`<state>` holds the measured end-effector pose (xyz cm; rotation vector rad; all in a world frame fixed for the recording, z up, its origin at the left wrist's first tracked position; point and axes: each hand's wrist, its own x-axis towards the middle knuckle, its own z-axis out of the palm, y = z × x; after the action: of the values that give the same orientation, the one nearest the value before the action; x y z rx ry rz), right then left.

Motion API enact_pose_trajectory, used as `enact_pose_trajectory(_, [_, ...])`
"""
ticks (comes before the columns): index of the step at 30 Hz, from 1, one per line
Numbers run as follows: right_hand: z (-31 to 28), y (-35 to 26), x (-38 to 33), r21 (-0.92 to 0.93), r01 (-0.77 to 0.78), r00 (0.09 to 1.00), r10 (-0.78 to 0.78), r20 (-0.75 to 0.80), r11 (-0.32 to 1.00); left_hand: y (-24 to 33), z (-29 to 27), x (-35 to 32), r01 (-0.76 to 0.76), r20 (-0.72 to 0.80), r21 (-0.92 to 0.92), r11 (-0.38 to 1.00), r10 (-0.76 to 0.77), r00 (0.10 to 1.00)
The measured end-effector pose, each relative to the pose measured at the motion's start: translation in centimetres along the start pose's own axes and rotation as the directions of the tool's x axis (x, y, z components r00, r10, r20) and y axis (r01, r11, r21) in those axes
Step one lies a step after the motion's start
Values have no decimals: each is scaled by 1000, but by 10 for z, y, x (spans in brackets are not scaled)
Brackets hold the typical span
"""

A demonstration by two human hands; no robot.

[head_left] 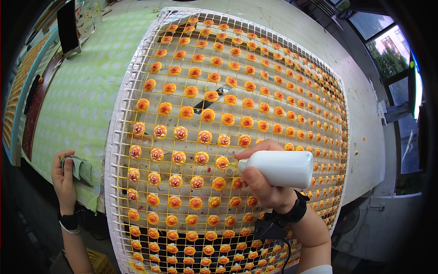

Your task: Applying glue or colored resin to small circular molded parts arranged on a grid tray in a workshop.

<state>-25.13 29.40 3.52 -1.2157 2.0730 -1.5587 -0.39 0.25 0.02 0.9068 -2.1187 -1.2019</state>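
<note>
My right hand (267,189) is closed around a white squeeze bottle (287,169), which lies nearly level with its narrow tip pointing left. That tip is right beside an orange-yellow flower piece (222,162) on a large yellow wire grid (146,98) in a white frame. Rows of similar flower pieces fill the grid. Several at its left, such as one flower (180,133), carry white marks on their petals; the others around them are plain orange and yellow. Off the frame's left side, my left hand (65,180) pinches a folded grey-green cloth (82,170).
A pale green cloth (91,86) covers the surface left of the grid, with a black upright screen-like object (68,29) at its far end. Another rack of orange pieces (23,77) stands at the far left. A dark flat bar (212,98) lies under the grid. Below left is a yellow crate (101,262).
</note>
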Motion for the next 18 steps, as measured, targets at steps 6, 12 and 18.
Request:
enact_pose_trajectory(6, [3,-4,1,67,-72,997,72,0,995,-1,0,0,12,-1,-11,1000,-12,1000])
enact_pose_trajectory(12, [1,-3,1,-6,-1,1000,1,16,1000,1,0,0,4,0,-4,1000,-4,1000])
enact_pose_trajectory(18, [1,-3,1,22,-43,999,42,24,999,0,-1,0,-14,2,7,1000,14,1000])
